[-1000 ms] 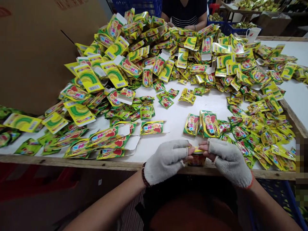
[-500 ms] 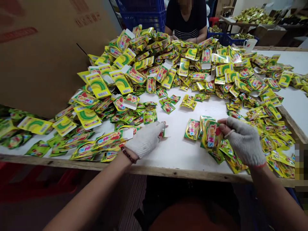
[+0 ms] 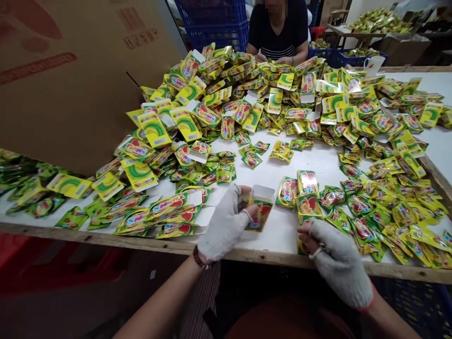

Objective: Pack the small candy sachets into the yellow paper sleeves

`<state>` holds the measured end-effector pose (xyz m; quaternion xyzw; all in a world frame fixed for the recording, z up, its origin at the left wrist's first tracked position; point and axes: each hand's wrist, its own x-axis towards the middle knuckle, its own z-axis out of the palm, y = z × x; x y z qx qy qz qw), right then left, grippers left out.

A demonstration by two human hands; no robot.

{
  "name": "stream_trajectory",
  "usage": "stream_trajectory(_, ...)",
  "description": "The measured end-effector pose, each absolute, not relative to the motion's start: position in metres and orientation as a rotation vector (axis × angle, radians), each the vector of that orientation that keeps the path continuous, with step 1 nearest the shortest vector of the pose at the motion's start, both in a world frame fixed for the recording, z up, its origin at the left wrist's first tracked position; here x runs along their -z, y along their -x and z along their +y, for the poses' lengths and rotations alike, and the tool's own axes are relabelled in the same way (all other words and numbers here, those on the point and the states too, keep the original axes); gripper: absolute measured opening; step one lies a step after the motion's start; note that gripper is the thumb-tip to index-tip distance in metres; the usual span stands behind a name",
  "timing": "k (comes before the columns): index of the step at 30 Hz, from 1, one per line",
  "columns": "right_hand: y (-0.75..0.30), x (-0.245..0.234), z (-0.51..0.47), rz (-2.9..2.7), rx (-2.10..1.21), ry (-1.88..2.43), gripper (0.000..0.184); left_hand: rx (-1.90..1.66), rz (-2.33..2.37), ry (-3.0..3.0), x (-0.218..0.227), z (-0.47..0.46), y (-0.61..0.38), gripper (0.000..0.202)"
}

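At the table's (image 3: 271, 172) near edge there's been a change! Half a second ago the left hand (image 3: 226, 226) lay flat on the table top, reaching for a flattened pack. Now it's up, gloved fingers clasped round a small carton (image 3: 260, 212) that stands open, white flap raised, just inside that near edge. The right hand (image 3: 339, 268) has moved too: it was out over the table pinching a green pack, and it has pulled back to the near edge, bare fingertips pinched on a green and yellow sachet (image 3: 302, 220).

Round about, it's crowded. Flattened packs (image 3: 165, 212) lie fanned along the table's near left edge, touching one another. Two made-up packs (image 3: 287, 190) sit between the hands, a little farther in. A deep drift of loose sachets (image 3: 370, 226) covers the table's right side, right up against the right hand. Farther in, a great heap of flat cartons (image 3: 183, 125) fills the table's far half and hems in the bare white patch on three sides.

A big cardboard box (image 3: 70, 94) stands at the table's left end, only its side showing. At the far side a person in a dark striped top (image 3: 278, 33) has both hands at the heap. A white mug (image 3: 374, 63) stands at the far right corner.

Containers: the carton's mouth is open, but I can't tell what's inside. A blue crate (image 3: 212, 23) sits beyond the table's far side, contents hidden.
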<state>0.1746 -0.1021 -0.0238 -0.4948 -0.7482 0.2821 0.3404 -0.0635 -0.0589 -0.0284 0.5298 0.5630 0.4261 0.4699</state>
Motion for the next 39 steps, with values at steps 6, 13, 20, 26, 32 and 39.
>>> stream_trajectory(6, -0.156, 0.046, -0.100, -1.443, -1.142, 1.217, 0.023, -1.152, 1.073, -0.984, 0.050, -0.091, 0.016, 0.047)
stream_trajectory(13, -0.162, 0.040, -0.089, -1.777, -0.669, 1.279, 0.017, -1.140, 1.086, -1.245, 0.059, -0.093, 0.024, 0.028)
stream_trajectory(20, -0.165, 0.046, -0.083, -1.958, -0.495, 1.122, 0.041, -1.032, 1.181, -1.389, 0.047, -0.087, 0.036, 0.023)
stream_trajectory(26, -0.164, 0.044, -0.080, -2.065, -0.451, 1.034, 0.040, -0.936, 1.200, -1.538, 0.043, -0.084, 0.048, 0.012)
stream_trajectory(32, -0.169, 0.039, -0.080, -2.193, -0.540, 0.998, 0.034, -1.009, 1.020, -1.257, 0.047, -0.080, 0.045, 0.047)
stream_trajectory(39, -0.163, 0.031, -0.081, -1.965, -0.769, 1.233, 0.020, -0.872, 1.121, -1.693, 0.030, -0.073, 0.048, 0.018)
